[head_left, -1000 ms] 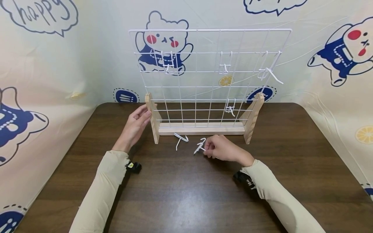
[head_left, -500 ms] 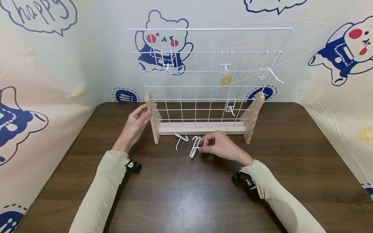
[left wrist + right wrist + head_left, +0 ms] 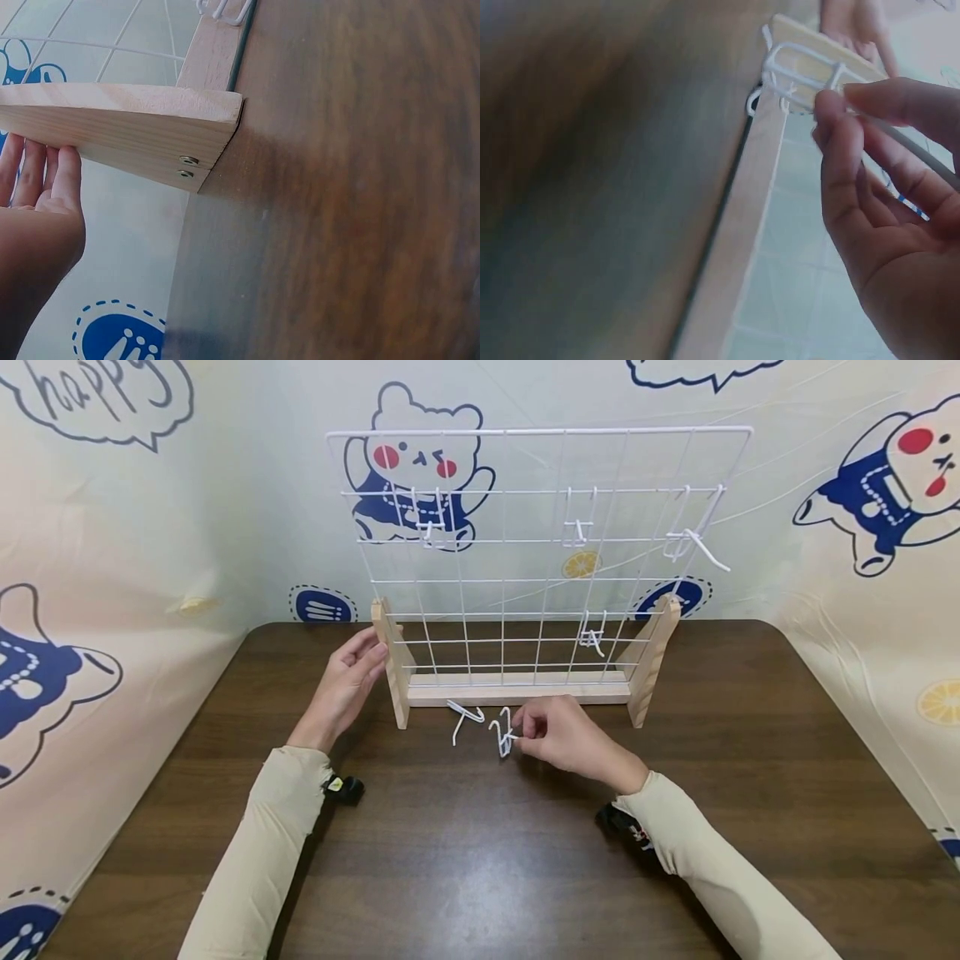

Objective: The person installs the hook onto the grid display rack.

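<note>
A white wire grid rack (image 3: 503, 581) stands in a wooden base with two side supports. My left hand (image 3: 345, 685) holds the left wooden support (image 3: 394, 677); its fingers reach the rear edge of that support in the left wrist view. My right hand (image 3: 573, 739) pinches the straight prong of a white wire display hook (image 3: 504, 743) between thumb and fingertips, in front of the base. In the right wrist view, the hook's double-wire frame (image 3: 802, 52) points away from the hand. Left of it, another wire hook (image 3: 467, 714) lies on the table.
Two hooks hang on the upper rows, a left one (image 3: 428, 527) and a middle one (image 3: 578, 527). A long-pronged hook (image 3: 693, 545) hangs at upper right, and a lower hook (image 3: 592, 635) near the right support (image 3: 651, 660). The brown table (image 3: 480, 860) extends toward the person.
My right hand has shifted slightly left and turned the hook, so its two bent ends now stand up and apart. My left hand has stayed at the support.
</note>
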Available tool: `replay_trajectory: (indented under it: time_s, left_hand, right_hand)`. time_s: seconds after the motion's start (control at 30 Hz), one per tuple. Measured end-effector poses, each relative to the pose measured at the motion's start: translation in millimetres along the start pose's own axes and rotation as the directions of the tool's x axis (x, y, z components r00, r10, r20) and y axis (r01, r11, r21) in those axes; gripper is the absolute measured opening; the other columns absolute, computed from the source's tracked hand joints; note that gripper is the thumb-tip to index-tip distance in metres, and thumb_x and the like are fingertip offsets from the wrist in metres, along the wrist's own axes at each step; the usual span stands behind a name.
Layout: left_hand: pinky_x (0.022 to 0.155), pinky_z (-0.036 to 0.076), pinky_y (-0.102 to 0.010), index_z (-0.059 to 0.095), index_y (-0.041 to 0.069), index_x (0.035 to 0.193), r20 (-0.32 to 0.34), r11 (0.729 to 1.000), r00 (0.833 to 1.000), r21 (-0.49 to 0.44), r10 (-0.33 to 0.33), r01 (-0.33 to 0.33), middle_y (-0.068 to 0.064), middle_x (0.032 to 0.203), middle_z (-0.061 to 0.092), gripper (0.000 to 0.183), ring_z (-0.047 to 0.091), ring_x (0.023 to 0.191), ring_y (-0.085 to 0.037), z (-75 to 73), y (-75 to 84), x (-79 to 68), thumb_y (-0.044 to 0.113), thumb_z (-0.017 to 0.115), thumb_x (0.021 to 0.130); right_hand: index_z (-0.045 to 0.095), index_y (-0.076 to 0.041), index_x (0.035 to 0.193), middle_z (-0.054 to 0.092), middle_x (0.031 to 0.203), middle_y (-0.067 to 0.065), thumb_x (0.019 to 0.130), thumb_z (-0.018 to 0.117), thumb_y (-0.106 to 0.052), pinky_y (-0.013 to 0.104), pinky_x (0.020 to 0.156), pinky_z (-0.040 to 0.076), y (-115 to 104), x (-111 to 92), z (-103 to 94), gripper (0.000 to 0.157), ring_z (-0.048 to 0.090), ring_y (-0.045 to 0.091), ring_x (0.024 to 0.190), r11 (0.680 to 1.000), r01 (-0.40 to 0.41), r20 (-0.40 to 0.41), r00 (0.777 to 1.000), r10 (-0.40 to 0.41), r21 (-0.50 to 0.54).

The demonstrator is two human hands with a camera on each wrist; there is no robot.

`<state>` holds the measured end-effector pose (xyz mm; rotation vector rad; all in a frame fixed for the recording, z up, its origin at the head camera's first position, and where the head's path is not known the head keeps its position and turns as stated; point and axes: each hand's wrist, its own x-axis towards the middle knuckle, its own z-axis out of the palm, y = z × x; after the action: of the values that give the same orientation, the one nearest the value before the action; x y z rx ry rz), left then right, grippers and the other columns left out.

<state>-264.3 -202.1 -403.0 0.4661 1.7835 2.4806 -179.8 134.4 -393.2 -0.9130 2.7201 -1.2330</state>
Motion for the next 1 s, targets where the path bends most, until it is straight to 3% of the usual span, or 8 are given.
replay_trajectory:
  time_s: [0.07, 0.17, 0.37, 0.57, 0.67, 0.77, 0.87, 1.0]
  left_hand:
    - [0.111, 0.040, -0.028, 0.048, 0.004, 0.144, 0.001, 1.000, 1.000, -0.002, 0.003, -0.003, -0.020, 0.148, 0.046, 0.045, 0.048, 0.133, -0.023, -0.2, 0.1, -0.5, 0.010, 0.059, 0.101]
    - [0.112, 0.039, -0.028, 0.048, 0.004, 0.144, 0.003, 1.000, 1.000, -0.002, 0.004, -0.004, -0.021, 0.148, 0.045, 0.045, 0.048, 0.133, -0.023, -1.3, 0.2, -1.2, 0.010, 0.059, 0.101]
    - [0.113, 0.038, -0.029, 0.047, 0.004, 0.145, -0.002, 1.000, 1.000, 0.001, -0.006, 0.006, -0.021, 0.150, 0.043, 0.045, 0.047, 0.134, -0.022, -2.7, -0.2, -2.4, 0.009, 0.058, 0.101]
    - [0.113, 0.038, -0.030, 0.047, 0.005, 0.145, -0.008, 1.000, 1.000, 0.012, -0.014, 0.014, -0.023, 0.151, 0.040, 0.046, 0.046, 0.134, -0.023, -1.7, -0.8, -1.5, 0.011, 0.059, 0.101]
    - [0.113, 0.038, -0.029, 0.047, 0.005, 0.145, -0.002, 1.000, 1.000, 0.009, -0.016, 0.016, -0.023, 0.152, 0.040, 0.047, 0.046, 0.134, -0.023, -1.4, -1.0, -0.6, 0.011, 0.059, 0.101]
    - [0.112, 0.038, -0.029, 0.047, 0.005, 0.145, 0.000, 1.000, 1.000, 0.011, -0.017, 0.017, -0.021, 0.150, 0.043, 0.047, 0.047, 0.134, -0.023, -0.7, -0.7, 0.1, 0.011, 0.059, 0.101]
    - [0.112, 0.038, -0.029, 0.047, 0.004, 0.145, 0.001, 1.000, 1.000, 0.009, -0.016, 0.016, -0.020, 0.149, 0.045, 0.046, 0.047, 0.134, -0.022, 0.2, 0.0, 0.1, 0.011, 0.060, 0.101]
    - [0.113, 0.038, -0.029, 0.047, 0.005, 0.145, 0.003, 1.000, 1.000, 0.002, -0.014, 0.014, -0.023, 0.152, 0.040, 0.046, 0.046, 0.135, -0.023, -0.4, 0.3, -0.5, 0.010, 0.059, 0.101]
  right_hand:
    - [0.051, -0.017, 0.060, 0.066, 0.075, -0.002, 0.077, 0.075, 0.002, 0.024, 0.064, 0.046, -3, 0, 1.2, 0.035, 0.055, 0.008, 0.070, 0.994, 0.053, 0.002, 0.999, -0.053, -0.100]
    - [0.047, -0.018, 0.060, 0.049, 0.062, -0.006, 0.075, 0.073, 0.003, 0.022, 0.057, 0.038, -9, -2, 4.8, 0.037, 0.045, 0.008, 0.063, 0.981, 0.096, 0.052, 0.995, -0.088, -0.167]
    - [0.045, -0.015, 0.060, 0.048, 0.062, -0.009, 0.072, 0.069, 0.005, 0.017, 0.057, 0.038, -18, -5, 16.4, 0.033, 0.046, 0.003, 0.063, 0.982, 0.116, 0.127, 0.987, -0.097, -0.149]
    - [0.039, -0.017, 0.058, 0.032, 0.055, -0.013, 0.068, 0.065, 0.003, 0.018, 0.050, 0.027, -15, -8, 23.8, 0.035, 0.034, 0.002, 0.055, 0.975, 0.119, 0.142, 0.985, -0.094, -0.188]
    - [0.043, -0.017, 0.063, 0.036, 0.057, -0.012, 0.072, 0.067, 0.002, 0.017, 0.050, 0.031, -11, -8, 25.3, 0.032, 0.037, 0.002, 0.055, 0.974, 0.110, 0.121, 0.989, -0.086, -0.200]
    - [0.051, -0.013, 0.077, 0.050, 0.063, -0.008, 0.079, 0.067, 0.003, 0.019, 0.052, 0.040, -9, -8, 24.0, 0.023, 0.046, 0.004, 0.059, 0.978, 0.092, 0.124, 0.990, -0.069, -0.188]
    - [0.058, -0.008, 0.098, 0.067, 0.084, -0.001, 0.086, 0.068, -0.001, 0.024, 0.064, 0.051, -11, -9, 18.7, 0.017, 0.061, 0.008, 0.074, 0.984, 0.069, 0.167, 0.985, -0.041, -0.165]
    - [0.064, -0.005, 0.117, 0.071, 0.110, 0.005, 0.090, 0.067, -0.006, 0.032, 0.083, 0.055, -14, -9, 8.4, 0.027, 0.065, 0.013, 0.094, 0.982, 0.056, 0.240, 0.971, -0.011, -0.182]
